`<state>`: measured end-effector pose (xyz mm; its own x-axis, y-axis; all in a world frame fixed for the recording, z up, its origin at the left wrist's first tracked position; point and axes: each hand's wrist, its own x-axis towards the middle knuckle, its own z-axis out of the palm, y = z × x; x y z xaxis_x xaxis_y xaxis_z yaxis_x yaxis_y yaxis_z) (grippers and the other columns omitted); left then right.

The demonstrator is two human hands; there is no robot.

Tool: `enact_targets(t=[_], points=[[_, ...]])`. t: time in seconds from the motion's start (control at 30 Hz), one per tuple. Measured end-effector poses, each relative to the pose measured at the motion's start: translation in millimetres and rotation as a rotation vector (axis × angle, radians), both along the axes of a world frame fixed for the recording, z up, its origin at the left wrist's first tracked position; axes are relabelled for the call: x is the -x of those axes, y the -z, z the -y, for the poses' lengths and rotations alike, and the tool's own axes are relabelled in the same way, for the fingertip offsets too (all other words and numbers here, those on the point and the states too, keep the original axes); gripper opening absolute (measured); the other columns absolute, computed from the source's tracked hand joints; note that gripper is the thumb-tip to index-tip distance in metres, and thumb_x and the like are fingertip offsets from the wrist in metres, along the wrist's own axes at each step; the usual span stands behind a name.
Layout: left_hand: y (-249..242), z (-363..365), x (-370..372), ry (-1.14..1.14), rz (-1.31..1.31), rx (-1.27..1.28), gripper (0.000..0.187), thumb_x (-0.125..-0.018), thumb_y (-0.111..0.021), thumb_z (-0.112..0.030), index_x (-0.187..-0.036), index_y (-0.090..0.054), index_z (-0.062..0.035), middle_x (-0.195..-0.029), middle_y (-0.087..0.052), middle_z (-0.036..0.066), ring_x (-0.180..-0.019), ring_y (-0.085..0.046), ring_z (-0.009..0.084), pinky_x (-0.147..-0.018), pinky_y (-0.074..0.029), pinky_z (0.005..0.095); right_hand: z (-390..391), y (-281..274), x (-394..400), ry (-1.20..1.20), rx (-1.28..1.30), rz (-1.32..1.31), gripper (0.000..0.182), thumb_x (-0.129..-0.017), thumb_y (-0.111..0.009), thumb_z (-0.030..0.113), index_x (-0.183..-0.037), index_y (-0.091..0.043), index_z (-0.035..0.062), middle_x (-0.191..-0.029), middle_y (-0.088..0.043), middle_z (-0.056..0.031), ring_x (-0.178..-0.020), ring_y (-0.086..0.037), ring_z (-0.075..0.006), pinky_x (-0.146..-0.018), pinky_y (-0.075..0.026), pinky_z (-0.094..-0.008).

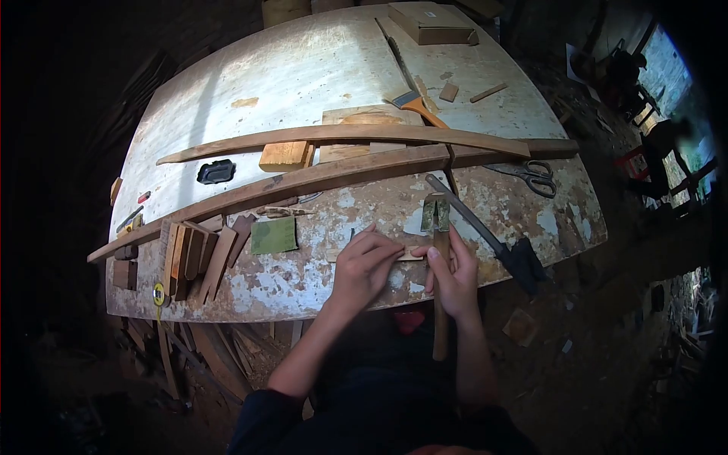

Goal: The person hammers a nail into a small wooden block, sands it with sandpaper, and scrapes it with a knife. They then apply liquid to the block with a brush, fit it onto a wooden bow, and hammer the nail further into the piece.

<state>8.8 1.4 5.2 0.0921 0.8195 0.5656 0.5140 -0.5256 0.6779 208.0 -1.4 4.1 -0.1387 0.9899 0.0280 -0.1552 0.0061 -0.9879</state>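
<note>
My left hand (364, 265) is closed in a pinch, fingertips together just over a thin wooden strip (413, 255) at the table's near edge; whatever the fingertips pinch is too small to make out. Beside it, my right hand (453, 277) is closed around the wooden handle of a hammer (440, 318), its metal head pointing away from me. The right index fingertip reaches toward the left fingertips, close to the strip's end. A green piece of sandpaper (274, 235) lies left of my left hand.
Long wooden bars (303, 176) cross the worn table (250, 98). Upright wood offcuts (186, 258) and a tape measure (158, 294) are at the left. A dark-handled tool (485, 231), scissors (537, 180), a paintbrush (417, 106), a black tray (217, 171) and a cardboard box (432, 24) lie about.
</note>
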Motion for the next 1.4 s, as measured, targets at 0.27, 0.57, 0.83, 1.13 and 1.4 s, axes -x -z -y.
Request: enact_targets(t=[0.27,0.57,0.83,1.13,1.4], points=[[2,-1,3,0.056,0.022,0.003,0.013,-0.086,-0.084,0.004,-0.096,-0.082,-0.0042,-0.094,-0.080,0.009,-0.093,-0.078,0.0281,-0.112,-0.057,0.0524,0,5,-1,0.001,-0.014,0.025,0.062,-0.113,-0.055,0.009,-0.167,-0.030,-0.0103,-0.108,-0.078,-0.0177,-0.055,-0.059,-0.0064,-0.050,-0.048,-0.0213],[-5,0,1,0.016,0.055,0.104,0.013,-0.086,-0.085,0.002,-0.098,-0.085,-0.0029,-0.095,-0.080,0.012,-0.094,-0.079,0.0289,-0.097,-0.062,0.0412,2,6,1,0.039,-0.003,-0.002,0.066,-0.110,-0.063,0.010,-0.166,-0.034,-0.0092,-0.106,-0.080,-0.0137,-0.058,-0.059,-0.0038,-0.051,-0.048,-0.0206],[5,1,0,-0.077,0.193,0.037,0.014,-0.088,-0.084,0.004,-0.101,-0.085,-0.0024,-0.097,-0.080,0.011,-0.088,-0.078,0.0264,-0.096,-0.064,0.0419,3,0,3,0.041,0.023,0.010,0.069,-0.109,-0.064,0.012,-0.167,-0.032,-0.0097,-0.108,-0.080,-0.0156,-0.065,-0.068,-0.0085,-0.054,-0.052,-0.0220],[1,1,0,-0.042,0.050,-0.020,0.017,-0.087,-0.081,0.004,-0.102,-0.084,-0.0034,-0.095,-0.077,0.010,-0.089,-0.077,0.0293,-0.105,-0.061,0.0483,3,1,4,0.048,0.015,0.009,0.069,-0.109,-0.064,0.012,-0.167,-0.032,-0.0099,-0.109,-0.081,-0.0161,-0.066,-0.069,-0.0091,-0.054,-0.053,-0.0223],[1,1,0,-0.044,0.013,-0.013,0.017,-0.087,-0.081,0.005,-0.102,-0.084,-0.0033,-0.095,-0.078,0.010,-0.091,-0.078,0.0272,-0.107,-0.061,0.0495,3,2,3,0.040,0.009,0.015,0.069,-0.109,-0.064,0.012,-0.167,-0.032,-0.0099,-0.110,-0.081,-0.0161,-0.065,-0.070,-0.0094,-0.054,-0.053,-0.0222]])
